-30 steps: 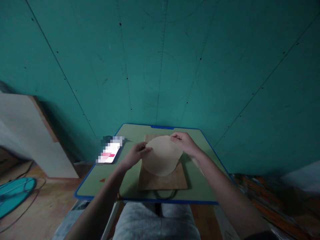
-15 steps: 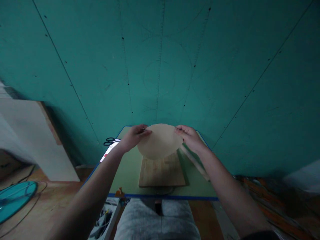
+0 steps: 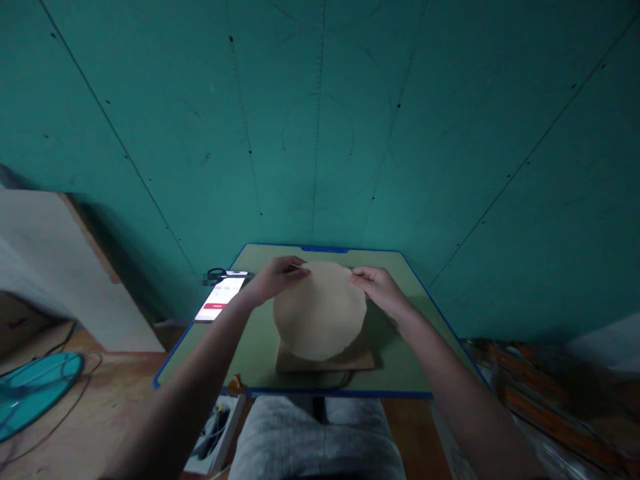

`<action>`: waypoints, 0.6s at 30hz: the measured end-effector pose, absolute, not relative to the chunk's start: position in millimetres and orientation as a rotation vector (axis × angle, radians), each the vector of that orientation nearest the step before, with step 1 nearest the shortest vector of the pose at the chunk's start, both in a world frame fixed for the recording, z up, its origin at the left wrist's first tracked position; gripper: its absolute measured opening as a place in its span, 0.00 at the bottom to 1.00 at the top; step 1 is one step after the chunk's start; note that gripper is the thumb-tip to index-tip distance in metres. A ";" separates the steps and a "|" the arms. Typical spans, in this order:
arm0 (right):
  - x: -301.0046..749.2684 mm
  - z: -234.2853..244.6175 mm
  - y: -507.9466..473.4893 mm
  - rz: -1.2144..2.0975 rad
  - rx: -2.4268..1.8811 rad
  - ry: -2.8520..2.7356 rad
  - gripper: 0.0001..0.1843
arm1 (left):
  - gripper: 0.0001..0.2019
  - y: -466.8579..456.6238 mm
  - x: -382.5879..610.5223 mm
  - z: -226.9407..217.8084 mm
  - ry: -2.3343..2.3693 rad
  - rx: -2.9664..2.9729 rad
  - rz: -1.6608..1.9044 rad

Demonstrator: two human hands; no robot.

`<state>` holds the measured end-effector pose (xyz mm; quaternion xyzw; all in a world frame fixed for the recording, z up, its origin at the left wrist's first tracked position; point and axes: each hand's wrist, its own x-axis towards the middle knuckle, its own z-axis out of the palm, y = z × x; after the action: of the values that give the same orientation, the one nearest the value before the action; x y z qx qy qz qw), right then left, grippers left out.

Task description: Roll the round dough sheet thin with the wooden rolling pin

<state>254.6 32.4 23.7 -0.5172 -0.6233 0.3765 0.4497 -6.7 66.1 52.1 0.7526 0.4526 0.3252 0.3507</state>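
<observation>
Between my two hands hangs a thin, pale round sheet of dough [image 3: 320,313]. My left hand [image 3: 281,277] pinches its upper left edge between thumb and fingers. The upper right edge is pinched the same way by my right hand [image 3: 376,285]. Under the sheet lies a wooden board [image 3: 325,365], mostly covered, with its front edge and corners showing. I cannot tell whether the dough's lower edge touches the board.
The board rests on a pale green table [image 3: 405,363] with a blue rim. At the left are a lit phone [image 3: 221,300] and dark scissor handles [image 3: 217,273]. An orange clamp-like piece [image 3: 236,383] sits at the front edge. Behind rises a green wall [image 3: 320,133].
The dough sheet has tipped to face me more fully and its lower edge has come down over the board. Both hands still pinch it. My view has shifted slightly.
</observation>
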 end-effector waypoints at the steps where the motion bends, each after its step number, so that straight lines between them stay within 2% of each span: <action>1: 258.4 12.7 38.2 0.889 -1.346 -1.538 0.08 | 0.17 74.3 -4.2 40.9 1.225 1.971 0.844; 5: 274.3 -19.6 49.6 0.769 -1.430 -1.545 0.07 | 0.16 90.1 -9.1 6.9 1.362 2.011 0.824; 8: 279.1 -25.6 52.4 0.740 -1.424 -1.605 0.07 | 0.16 84.1 -23.7 0.8 1.470 2.073 0.716; 14: 264.9 -20.3 63.2 0.751 -1.481 -1.768 0.07 | 0.21 62.5 -45.8 3.8 1.730 2.103 0.080; 18: 263.0 -19.6 56.8 0.670 -1.582 -1.894 0.05 | 0.24 53.1 -49.3 -1.8 1.656 2.059 -0.133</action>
<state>263.0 56.8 -19.6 -0.5924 -0.7092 0.2508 0.2883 -49.3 53.1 -1.8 0.7543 0.6069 -0.0488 0.2455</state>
